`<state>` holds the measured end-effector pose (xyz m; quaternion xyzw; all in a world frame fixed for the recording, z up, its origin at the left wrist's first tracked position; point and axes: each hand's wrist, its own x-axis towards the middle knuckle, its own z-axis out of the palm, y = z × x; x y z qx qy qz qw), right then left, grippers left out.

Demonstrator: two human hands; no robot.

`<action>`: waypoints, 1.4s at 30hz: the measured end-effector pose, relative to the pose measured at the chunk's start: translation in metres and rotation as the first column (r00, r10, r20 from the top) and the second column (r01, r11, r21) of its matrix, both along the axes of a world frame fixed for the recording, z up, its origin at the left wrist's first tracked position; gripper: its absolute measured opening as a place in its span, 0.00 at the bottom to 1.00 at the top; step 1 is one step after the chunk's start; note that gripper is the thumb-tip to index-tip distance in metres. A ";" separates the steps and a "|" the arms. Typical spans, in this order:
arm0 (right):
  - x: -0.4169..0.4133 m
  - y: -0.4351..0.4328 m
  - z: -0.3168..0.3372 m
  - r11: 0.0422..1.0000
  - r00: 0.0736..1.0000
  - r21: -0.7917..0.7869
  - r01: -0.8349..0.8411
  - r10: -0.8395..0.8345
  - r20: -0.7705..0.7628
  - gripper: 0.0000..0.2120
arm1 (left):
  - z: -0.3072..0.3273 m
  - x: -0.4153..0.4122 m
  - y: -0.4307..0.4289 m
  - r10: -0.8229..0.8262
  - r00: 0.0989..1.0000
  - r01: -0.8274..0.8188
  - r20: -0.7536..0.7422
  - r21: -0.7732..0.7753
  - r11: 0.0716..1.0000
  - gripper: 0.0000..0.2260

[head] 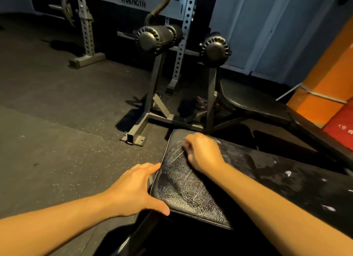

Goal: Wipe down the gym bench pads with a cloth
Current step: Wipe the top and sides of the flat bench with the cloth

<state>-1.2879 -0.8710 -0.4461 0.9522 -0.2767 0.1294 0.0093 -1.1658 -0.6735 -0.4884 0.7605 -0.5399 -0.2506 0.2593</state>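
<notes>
A black cracked bench pad (183, 189) lies in front of me, marked with pale wipe streaks. My left hand (137, 187) grips its left edge, thumb on the near corner and fingers along the side. My right hand (203, 152) rests on the pad's far end, blurred, with its fingers curled. A small pale bit of cloth (185, 145) shows at the fingertips; the rest is hidden under the hand. To the right, the pad's surface (286, 173) carries white flecks.
Two black roller pads (152, 38) (215, 49) stand on a grey steel frame (133, 139) just beyond the bench. Another black bench (248, 101) lies at the right by an orange pillar (324, 74) and a red mat (342, 126). A rack upright (86, 26) stands far left on dark rubber floor.
</notes>
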 end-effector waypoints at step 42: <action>-0.023 0.039 -0.006 0.997 0.997 0.008 -0.074 0.074 -0.030 0.06 | 0.014 -0.005 0.000 -0.005 0.988 0.000 0.154 0.032 0.999 0.59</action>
